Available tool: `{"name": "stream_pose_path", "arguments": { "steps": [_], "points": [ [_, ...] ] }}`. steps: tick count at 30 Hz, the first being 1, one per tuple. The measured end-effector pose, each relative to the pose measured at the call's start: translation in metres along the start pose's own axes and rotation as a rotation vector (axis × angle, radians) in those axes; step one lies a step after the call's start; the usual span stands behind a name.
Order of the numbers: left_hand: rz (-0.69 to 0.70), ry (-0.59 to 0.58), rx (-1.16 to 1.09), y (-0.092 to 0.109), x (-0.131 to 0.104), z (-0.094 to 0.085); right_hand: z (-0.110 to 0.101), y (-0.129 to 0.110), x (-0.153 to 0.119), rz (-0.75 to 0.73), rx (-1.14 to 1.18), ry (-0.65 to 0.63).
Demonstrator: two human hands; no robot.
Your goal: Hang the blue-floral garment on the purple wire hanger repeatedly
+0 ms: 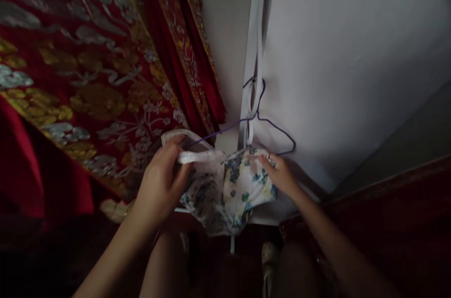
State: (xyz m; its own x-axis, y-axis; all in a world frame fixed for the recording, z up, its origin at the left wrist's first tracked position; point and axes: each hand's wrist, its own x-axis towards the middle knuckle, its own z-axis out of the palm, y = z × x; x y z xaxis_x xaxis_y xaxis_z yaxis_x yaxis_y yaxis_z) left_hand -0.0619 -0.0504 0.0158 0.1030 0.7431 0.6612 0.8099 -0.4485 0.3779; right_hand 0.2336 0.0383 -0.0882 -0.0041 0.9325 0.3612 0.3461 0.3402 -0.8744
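Note:
Both hands hold a small white floral top with blue, green and yellow print and a pale strap or edge at its upper left. My left hand pinches that white edge between thumb and fingers. At the opposite upper corner, my right hand is closed on the fabric. Just behind the top, a thin purple hanger hangs by its hook from a white strap. The top covers the lower part of the hanger, so I cannot tell whether they are joined.
Red cloth with gold and silver embroidery hangs on the left, close to my left hand. A pale wall or panel rises on the right. Below are my legs and a light clog-like shoe on a dark floor.

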Motion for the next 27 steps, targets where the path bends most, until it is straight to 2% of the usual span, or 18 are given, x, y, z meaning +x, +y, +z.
{"name": "stream_pose_path", "arguments": {
  "steps": [4,7,10,16,22,25,27],
  "points": [
    [0.02,-0.049,0.048,0.002,0.009,0.002,-0.007,-0.003,-0.023,-0.03,0.025,-0.021],
    [0.043,-0.052,0.081,-0.001,0.018,0.004,-0.017,-0.024,-0.045,-0.03,-0.007,0.045],
    [0.134,-0.075,0.069,-0.004,0.028,0.012,-0.022,-0.046,-0.061,-0.041,-0.027,0.092],
    [0.256,-0.127,0.023,0.01,0.05,0.036,-0.011,-0.065,-0.075,0.0,0.003,0.123],
    [0.261,-0.037,-0.03,0.013,0.065,0.049,0.0,-0.067,-0.069,-0.032,0.006,0.105],
    [0.214,0.076,-0.004,0.007,0.069,0.056,-0.005,-0.059,-0.073,-0.068,-0.043,0.044],
    [0.197,0.109,0.0,0.003,0.068,0.062,-0.012,-0.051,-0.082,-0.074,-0.063,0.115]
  ]
}}
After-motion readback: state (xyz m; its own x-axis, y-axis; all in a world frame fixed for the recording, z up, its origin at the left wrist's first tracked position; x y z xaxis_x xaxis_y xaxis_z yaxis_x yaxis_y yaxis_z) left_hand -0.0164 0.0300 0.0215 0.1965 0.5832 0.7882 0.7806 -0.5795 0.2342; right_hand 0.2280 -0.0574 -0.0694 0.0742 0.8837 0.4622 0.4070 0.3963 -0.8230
